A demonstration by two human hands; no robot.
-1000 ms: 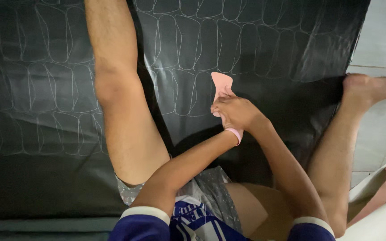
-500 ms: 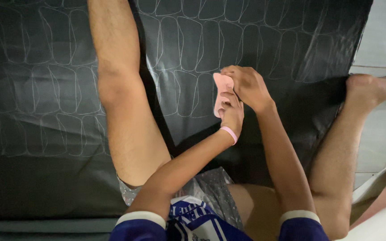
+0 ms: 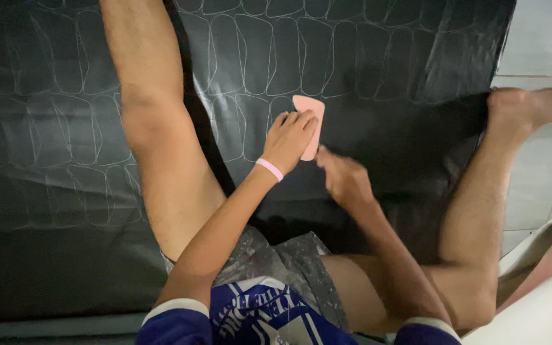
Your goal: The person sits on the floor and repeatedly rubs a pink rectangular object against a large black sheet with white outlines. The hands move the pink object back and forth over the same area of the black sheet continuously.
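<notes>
**Template down on the sheet, right hand freed**

Nearest to me are my own shorts and shirt, then my two forearms reaching out over the black sheet (image 3: 65, 160) that I sit on with legs apart. My right hand (image 3: 343, 179) lies just this side of the pink template (image 3: 309, 124), a little to its right. A moment ago this hand was up on the template together with the other; now it is off it, fingers loosely curled and holding nothing, resting on or just above the sheet — I cannot tell which.

My left hand (image 3: 292, 137), with the pink band at the wrist, covers the template's left edge. Its fingers are together and laid flat, pressing the card down, not pinching it. A second ago the card was lifted and held between both hands — now it lies flat on the sheet.

Beyond the template run rows of chalk outlines of the same rounded shape, and more lie to its left. I judge the card is now placed for another outline, with my right hand free to take up a marker; I see none.
</notes>
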